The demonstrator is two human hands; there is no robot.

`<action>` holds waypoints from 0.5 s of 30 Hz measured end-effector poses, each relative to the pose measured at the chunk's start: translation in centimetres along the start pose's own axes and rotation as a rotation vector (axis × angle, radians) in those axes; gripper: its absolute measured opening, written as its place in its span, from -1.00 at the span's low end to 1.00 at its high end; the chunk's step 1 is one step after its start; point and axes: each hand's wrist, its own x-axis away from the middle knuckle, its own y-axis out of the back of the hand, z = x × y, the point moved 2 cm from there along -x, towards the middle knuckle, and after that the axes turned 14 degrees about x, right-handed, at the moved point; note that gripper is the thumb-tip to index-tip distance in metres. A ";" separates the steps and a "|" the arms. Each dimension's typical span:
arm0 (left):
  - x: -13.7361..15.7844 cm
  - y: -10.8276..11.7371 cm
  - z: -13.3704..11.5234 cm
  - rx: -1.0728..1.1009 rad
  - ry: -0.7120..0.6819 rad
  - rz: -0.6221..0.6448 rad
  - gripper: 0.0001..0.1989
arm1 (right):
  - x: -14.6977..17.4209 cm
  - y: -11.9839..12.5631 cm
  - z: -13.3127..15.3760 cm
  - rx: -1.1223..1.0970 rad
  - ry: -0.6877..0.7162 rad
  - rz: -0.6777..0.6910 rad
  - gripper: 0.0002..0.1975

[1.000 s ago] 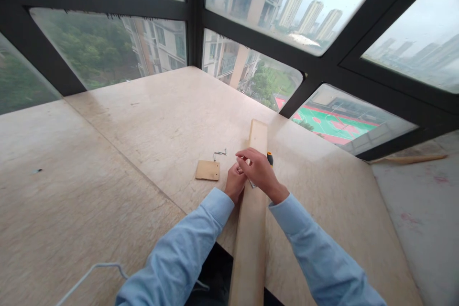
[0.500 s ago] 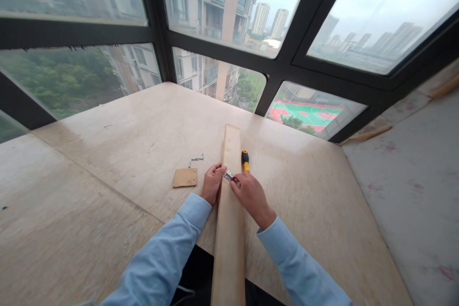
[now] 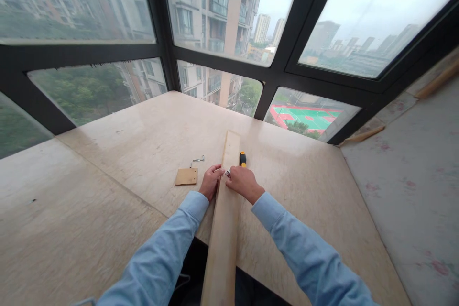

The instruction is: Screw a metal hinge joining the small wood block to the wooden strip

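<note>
Premises appear to be a home, an upper-floor flat. A broad, beige, marble-patterned window ledge (image 3: 107, 162) fills a corner bay. Along its far edges stand dark grey framed windows (image 3: 165, 55); to its right, a white wall with pink-flowered paper (image 3: 394, 210). Beyond the ledge, outside, rises a pale multi-storey apartment block with balconies (image 3: 229, 19); well below it, a green-and-red sports court (image 3: 304, 117).

Work surface (image 3: 118, 153), beige, mottled
Wooden board (image 3: 223, 234) overhangs the near edge. Right of board: yellow-and-black handle (image 3: 243, 158). Left: brown square plate (image 3: 186, 177), thin metal pieces (image 3: 198, 159) adjacent.
</note>
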 end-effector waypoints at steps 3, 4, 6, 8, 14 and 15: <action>0.4 0.0 -0.2 -0.017 0.010 0.001 -0.60 | 0.4 -0.3 -0.3 -0.046 0.001 -0.038 -0.78; 0.5 0.0 -0.2 -0.024 0.018 0.003 -0.60 | 0.7 -0.4 -0.5 -0.066 0.006 -0.048 -0.79; 0.8 -0.1 -0.4 -0.035 0.034 0.005 -0.60 | 1.3 -0.6 -0.9 -0.109 0.010 -0.064 -0.82; 1.0 -0.2 -0.6 -0.040 0.044 0.004 -0.59 | 1.9 -0.8 -1.1 -0.156 0.004 -0.080 -0.85; 1.7 -0.5 -0.8 -0.056 0.024 -0.050 -0.60 | 3.5 -1.0 -0.5 -0.297 0.010 -0.177 -0.93; 1.9 -0.5 -0.8 -0.050 0.021 -0.057 -0.60 | 3.7 -1.0 -0.4 -0.321 0.017 -0.196 -0.93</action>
